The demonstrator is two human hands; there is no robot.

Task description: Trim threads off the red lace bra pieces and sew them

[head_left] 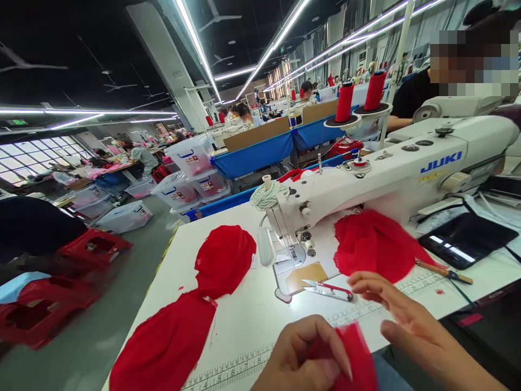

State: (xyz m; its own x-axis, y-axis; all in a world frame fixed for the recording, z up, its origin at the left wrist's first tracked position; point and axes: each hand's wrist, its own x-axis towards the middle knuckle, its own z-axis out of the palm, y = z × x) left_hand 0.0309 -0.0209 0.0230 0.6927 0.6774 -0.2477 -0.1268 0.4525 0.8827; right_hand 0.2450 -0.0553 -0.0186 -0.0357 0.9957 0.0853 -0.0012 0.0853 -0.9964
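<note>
My left hand (303,355) is at the table's near edge, fingers curled and pinching a small piece of red fabric (358,358). My right hand (407,320) is just to its right, fingers stretched out and apart, holding nothing, close to the red fabric piece. A white JUKI sewing machine (391,174) stands behind the hands, its needle area over a metal plate (291,263). Red-handled thread snips (329,290) lie on the table just beyond my right hand. A pile of red fabric (374,244) sits under the machine arm.
Two joined red fabric pieces (195,309) lie on the white table (244,320) at left. A dark tablet (466,239) and a wooden-handled tool (443,270) lie at right. Red thread cones (360,98), plastic bins (191,157) and red stools (93,247) surround; other people work nearby.
</note>
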